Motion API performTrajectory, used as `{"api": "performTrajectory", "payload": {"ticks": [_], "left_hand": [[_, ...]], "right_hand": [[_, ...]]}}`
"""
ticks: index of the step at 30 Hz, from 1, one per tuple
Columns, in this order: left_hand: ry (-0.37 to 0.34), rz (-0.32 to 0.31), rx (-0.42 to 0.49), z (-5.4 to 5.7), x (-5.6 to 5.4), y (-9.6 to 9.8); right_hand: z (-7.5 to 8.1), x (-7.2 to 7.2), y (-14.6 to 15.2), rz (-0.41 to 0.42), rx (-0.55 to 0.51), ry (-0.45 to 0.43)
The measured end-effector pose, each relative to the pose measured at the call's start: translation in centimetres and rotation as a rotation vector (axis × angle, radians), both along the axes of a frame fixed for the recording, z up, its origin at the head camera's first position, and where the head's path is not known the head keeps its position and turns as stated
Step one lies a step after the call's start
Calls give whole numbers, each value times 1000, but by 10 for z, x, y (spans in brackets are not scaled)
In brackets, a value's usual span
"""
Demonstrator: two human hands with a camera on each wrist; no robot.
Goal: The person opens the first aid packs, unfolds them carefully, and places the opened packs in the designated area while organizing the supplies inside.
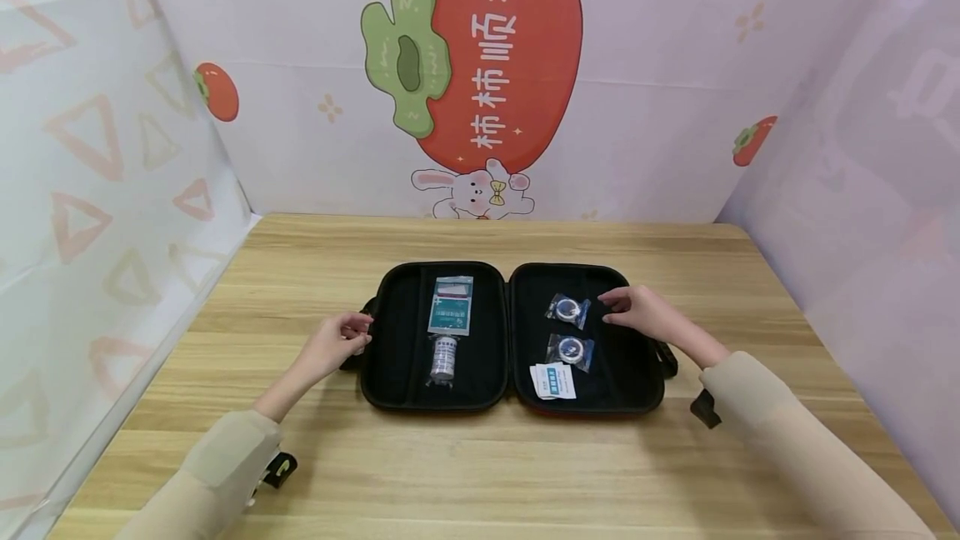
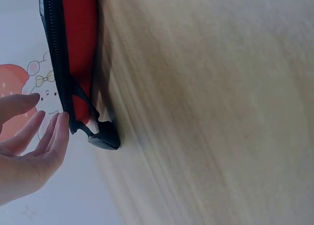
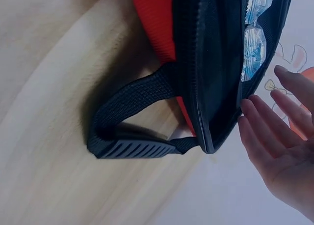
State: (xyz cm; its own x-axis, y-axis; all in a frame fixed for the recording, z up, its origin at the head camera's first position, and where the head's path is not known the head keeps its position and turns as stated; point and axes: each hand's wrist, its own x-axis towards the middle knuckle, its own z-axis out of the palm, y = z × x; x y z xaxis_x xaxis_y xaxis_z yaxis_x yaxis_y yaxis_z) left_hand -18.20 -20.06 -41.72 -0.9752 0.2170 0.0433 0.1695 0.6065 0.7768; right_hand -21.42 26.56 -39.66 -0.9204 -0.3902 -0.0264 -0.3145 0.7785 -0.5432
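Note:
A zip-up case, black inside and red outside, lies spread flat on the table. Its left half holds a teal-and-white packet and a wrapped white roll. In the right half are two round white rolls in clear-blue wrappers, an upper roll and a lower roll, plus small white packets. My left hand is at the case's left edge, fingers loosely bent, holding nothing. Over the right half, beside the upper roll, my right hand has its fingers apart and nothing between them.
A black strap handle sticks out from the case's right side; another handle is on the left side. The wooden table meets printed cloth walls at the back and sides. Dark straps hang at both forearms.

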Motion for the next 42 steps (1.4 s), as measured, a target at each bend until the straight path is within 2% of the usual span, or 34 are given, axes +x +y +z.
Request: {"api": "performTrajectory", "payload": {"ticks": [4,12,21,26,27,29,33,34,36,42], "left_hand": [[7,19,-19,-4,-2,0],[-1,38,-40,-9,-6,1],[-58,37,-43,-13,-9,1],[-97,50,-20,-12,-12,1],[-105,49,-12,-12,-13,1],[-116,48,8,-12,-13,1],[-122,41,22,-13,-15,1],[-124,40,22,-13,-15,1],[-128,36,16,-13,-15,1],[-138,36,31,-14,-16,1]], "right_hand": [[-3,-7,-6,-28,-9,-5],[-10,-22,-18,-8,-6,-4],[-11,-23,-33,36,22,17],[-18,-30,-35,65,-31,17],[-25,-36,-32,90,-64,36],[-28,-39,-33,109,-82,35],[-27,-39,-36,113,-80,32],[-20,-35,-40,94,-53,10],[-19,-33,-42,83,-31,5],[-22,-34,-45,70,30,23]]}}
